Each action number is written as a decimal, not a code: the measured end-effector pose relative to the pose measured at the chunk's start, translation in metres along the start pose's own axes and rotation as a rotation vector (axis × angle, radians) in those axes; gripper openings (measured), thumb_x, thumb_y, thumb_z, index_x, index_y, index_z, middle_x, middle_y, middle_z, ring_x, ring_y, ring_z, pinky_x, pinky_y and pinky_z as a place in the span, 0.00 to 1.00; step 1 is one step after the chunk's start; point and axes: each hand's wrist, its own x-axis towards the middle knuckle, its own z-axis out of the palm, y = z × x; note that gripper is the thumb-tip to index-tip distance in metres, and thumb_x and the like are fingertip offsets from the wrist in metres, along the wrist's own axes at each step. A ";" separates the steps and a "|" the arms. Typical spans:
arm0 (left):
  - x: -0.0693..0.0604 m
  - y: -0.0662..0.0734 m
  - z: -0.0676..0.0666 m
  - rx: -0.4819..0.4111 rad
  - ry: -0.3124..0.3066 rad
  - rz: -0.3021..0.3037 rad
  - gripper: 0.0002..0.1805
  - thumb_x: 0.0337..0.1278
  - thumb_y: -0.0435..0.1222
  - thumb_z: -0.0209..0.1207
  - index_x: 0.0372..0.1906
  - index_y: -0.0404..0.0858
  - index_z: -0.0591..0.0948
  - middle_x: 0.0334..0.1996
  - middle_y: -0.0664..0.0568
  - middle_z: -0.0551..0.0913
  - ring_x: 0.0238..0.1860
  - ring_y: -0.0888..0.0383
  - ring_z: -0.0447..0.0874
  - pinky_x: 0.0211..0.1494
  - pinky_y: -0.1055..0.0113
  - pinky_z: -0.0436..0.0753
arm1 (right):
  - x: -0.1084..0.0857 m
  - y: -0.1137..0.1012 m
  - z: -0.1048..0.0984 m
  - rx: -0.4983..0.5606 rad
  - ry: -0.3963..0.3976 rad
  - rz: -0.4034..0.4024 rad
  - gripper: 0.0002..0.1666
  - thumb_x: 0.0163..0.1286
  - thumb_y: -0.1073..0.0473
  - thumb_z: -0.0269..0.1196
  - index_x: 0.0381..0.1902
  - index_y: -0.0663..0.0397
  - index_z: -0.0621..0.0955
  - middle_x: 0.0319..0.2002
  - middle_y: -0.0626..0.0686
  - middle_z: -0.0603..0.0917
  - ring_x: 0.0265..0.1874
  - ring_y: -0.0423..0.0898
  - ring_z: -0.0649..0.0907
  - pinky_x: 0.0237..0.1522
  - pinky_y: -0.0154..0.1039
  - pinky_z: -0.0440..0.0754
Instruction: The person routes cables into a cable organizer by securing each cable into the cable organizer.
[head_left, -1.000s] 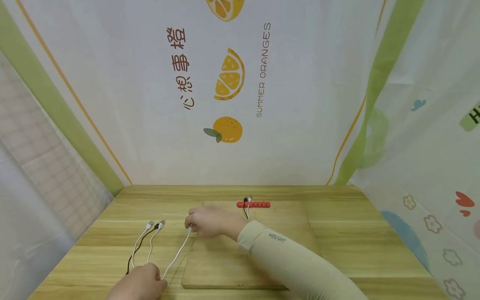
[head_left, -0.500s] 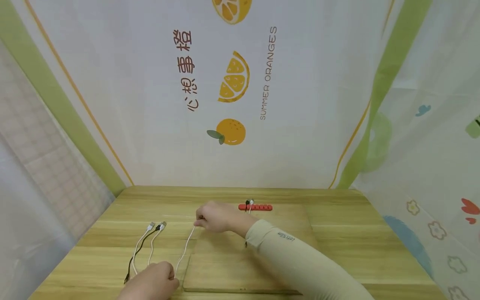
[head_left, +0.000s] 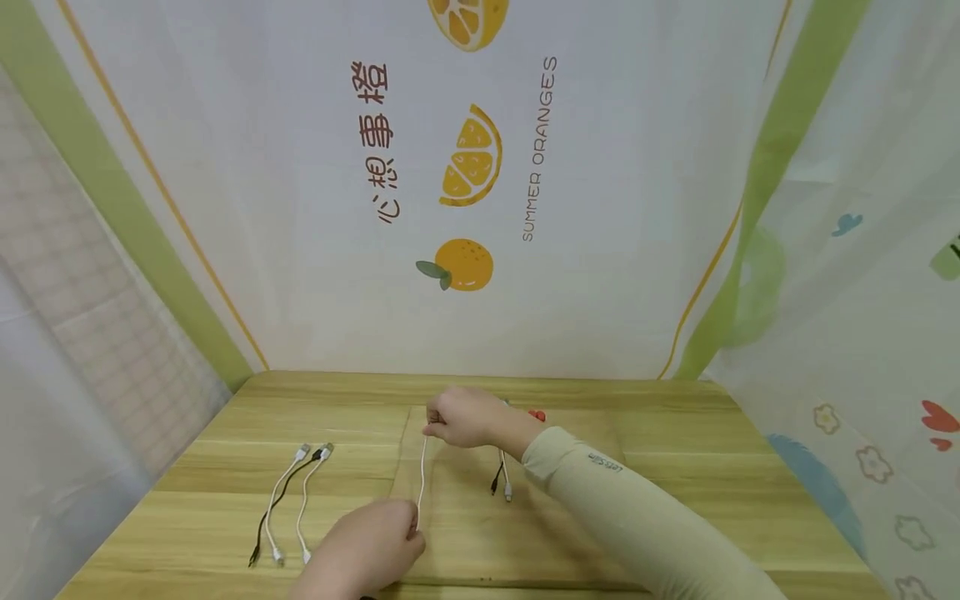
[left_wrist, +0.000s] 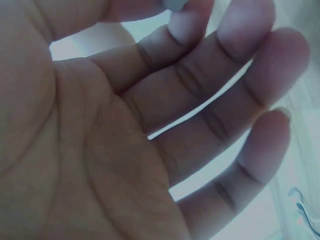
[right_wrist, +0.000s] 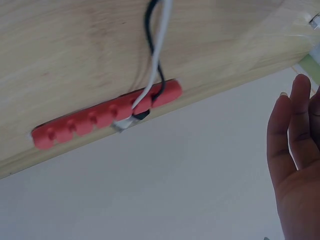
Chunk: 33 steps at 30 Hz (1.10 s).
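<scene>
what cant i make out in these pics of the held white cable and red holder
Head view: most of the long red notched holder, behind the right hand.
Head view: both ends of the held thin white cable, covered by the right hand and left hand.
Left wrist view: what the small grey piece is, cut off by the top edge.

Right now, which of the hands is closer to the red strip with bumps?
Right. The right hand is up by the red strip, partly hiding it in the head view. The left hand is farther off, nearer the person.
</scene>
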 end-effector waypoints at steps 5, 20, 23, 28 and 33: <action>0.009 0.010 0.003 0.048 -0.018 0.051 0.14 0.58 0.32 0.62 0.20 0.44 0.73 0.18 0.56 0.70 0.21 0.58 0.66 0.26 0.61 0.67 | -0.007 0.013 0.000 0.008 0.004 0.025 0.11 0.81 0.50 0.63 0.39 0.48 0.83 0.29 0.41 0.81 0.24 0.33 0.74 0.30 0.29 0.73; 0.059 0.068 0.020 0.149 0.077 0.148 0.15 0.61 0.35 0.63 0.19 0.45 0.75 0.17 0.57 0.72 0.18 0.61 0.64 0.20 0.62 0.67 | -0.034 0.077 -0.015 0.008 0.049 0.137 0.07 0.81 0.57 0.61 0.40 0.53 0.81 0.35 0.48 0.85 0.32 0.40 0.79 0.40 0.40 0.81; 0.073 0.077 0.028 0.178 0.101 0.126 0.11 0.60 0.35 0.64 0.22 0.44 0.78 0.20 0.55 0.76 0.20 0.60 0.67 0.20 0.59 0.70 | -0.036 0.089 -0.014 0.006 0.040 0.193 0.07 0.81 0.57 0.62 0.40 0.52 0.81 0.36 0.49 0.85 0.34 0.41 0.80 0.43 0.42 0.82; 0.094 0.085 0.044 0.252 0.117 0.088 0.08 0.62 0.35 0.64 0.27 0.43 0.84 0.24 0.53 0.81 0.22 0.60 0.73 0.22 0.56 0.77 | -0.039 0.103 -0.009 0.017 0.033 0.269 0.08 0.81 0.56 0.63 0.41 0.53 0.81 0.37 0.50 0.85 0.34 0.43 0.81 0.42 0.43 0.83; 0.103 0.093 0.055 0.306 0.148 0.093 0.13 0.64 0.35 0.64 0.22 0.44 0.82 0.23 0.51 0.83 0.22 0.58 0.79 0.22 0.55 0.80 | -0.041 0.113 -0.002 -0.014 0.061 0.306 0.08 0.80 0.56 0.64 0.39 0.53 0.82 0.35 0.50 0.86 0.33 0.43 0.82 0.41 0.44 0.84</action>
